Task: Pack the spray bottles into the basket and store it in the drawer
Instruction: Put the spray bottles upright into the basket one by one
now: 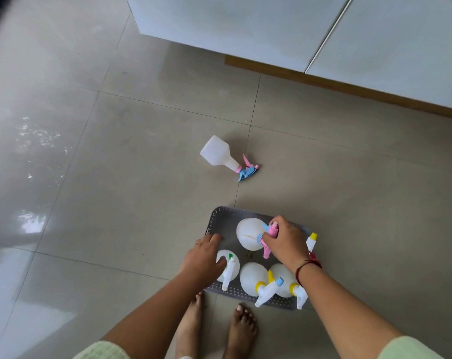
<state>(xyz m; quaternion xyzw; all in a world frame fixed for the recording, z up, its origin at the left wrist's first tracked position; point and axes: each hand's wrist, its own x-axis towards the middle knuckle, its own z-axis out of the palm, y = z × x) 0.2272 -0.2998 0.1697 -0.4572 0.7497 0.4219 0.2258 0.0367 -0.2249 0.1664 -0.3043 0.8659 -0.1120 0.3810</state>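
A grey perforated basket [221,218] stands on the floor in front of my feet. Inside it are several white spray bottles. My right hand [284,242] grips the pink and blue spray head of a round white bottle [247,234] at the basket's far side. My left hand [204,257] rests on a white bottle with a green-marked head [230,270] at the basket's left. Two bottles with yellow collars [253,278] [282,278] stand along the near edge. One more white bottle with a pink and blue head [219,155] lies on its side on the floor beyond the basket.
Glossy white cabinet fronts [245,29] with a wooden plinth [323,82] run along the top right. Grey floor tiles [129,164] spread all around. My bare feet [240,330] stand just below the basket. A yellow-capped nozzle [311,240] shows at the basket's right edge.
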